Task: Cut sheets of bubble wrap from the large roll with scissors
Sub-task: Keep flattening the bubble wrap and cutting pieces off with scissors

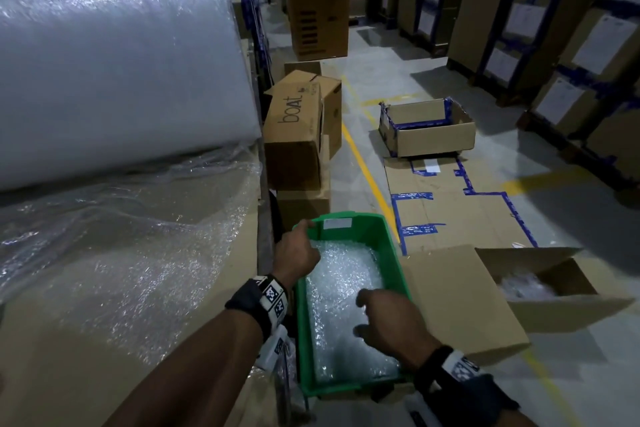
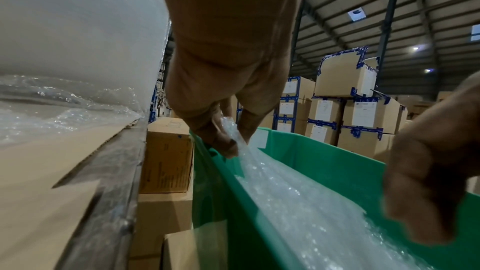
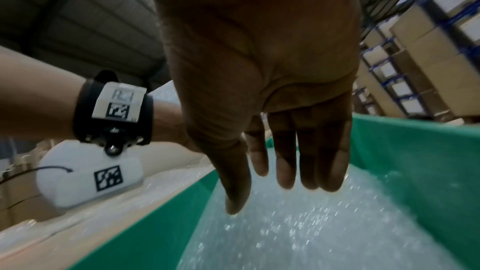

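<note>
A dim warehouse is shown, lit from small ceiling lamps (image 2: 416, 48) seen in the left wrist view, with glare thrown off the large roll (image 1: 114, 45), soft shadows cast on the floor (image 1: 433, 80), edges bent by wide-angle distortion, and motion blur smearing the right wrist view.

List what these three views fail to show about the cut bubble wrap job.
- Scissors: not in any view.
- Number of sheets in the green bin: layers merge in the head view.
- Left hand pinch: clear only in the left wrist view; the head view shows its back.
- Right hand contact with the sheets: blurred in the right wrist view.
- Roll: cut off by the frame edges.
</note>
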Demonstrator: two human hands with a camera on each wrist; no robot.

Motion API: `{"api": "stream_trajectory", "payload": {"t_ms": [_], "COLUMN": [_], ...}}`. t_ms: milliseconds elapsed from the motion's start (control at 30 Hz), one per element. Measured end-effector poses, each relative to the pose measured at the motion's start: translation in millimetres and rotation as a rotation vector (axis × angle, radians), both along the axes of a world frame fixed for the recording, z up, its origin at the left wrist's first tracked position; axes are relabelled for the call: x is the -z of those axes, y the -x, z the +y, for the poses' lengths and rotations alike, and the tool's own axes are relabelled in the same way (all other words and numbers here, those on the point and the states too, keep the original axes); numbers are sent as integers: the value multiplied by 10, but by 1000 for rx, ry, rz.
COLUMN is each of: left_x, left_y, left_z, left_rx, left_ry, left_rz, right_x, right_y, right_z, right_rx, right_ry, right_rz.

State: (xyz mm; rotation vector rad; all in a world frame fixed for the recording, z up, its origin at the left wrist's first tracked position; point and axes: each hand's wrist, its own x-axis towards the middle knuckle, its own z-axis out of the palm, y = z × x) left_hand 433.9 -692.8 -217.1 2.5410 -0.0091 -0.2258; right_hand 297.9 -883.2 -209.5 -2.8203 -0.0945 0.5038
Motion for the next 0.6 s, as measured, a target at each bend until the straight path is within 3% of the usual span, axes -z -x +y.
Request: {"api": "stream_trajectory", "payload": {"t_ms": [67,167,233,333,433,600], "left_x": [-3,-13,-77,-44,152,399], "left_y": [61,136,176,217,255,257], "left_z": [-38,-231,-432,-610,-600,-623], "left_rx": [20,151,241,292,310,265], "left_ry": [-54,-312,-351,-260,-338,-383], "left_rz": [-37,-243,-322,-132,113,174], "right_x": [123,302,361,409,426,426], "right_y": [-26,-26,-60,-118,-156,-165], "right_z": [140,223,182,97,83,63], "right_rx": [-116,-226,-284,-338,-339,-382], "right_ry": [-3,56,112,147,142,131], "right_rz": [12,52,120,180,194,251]}}
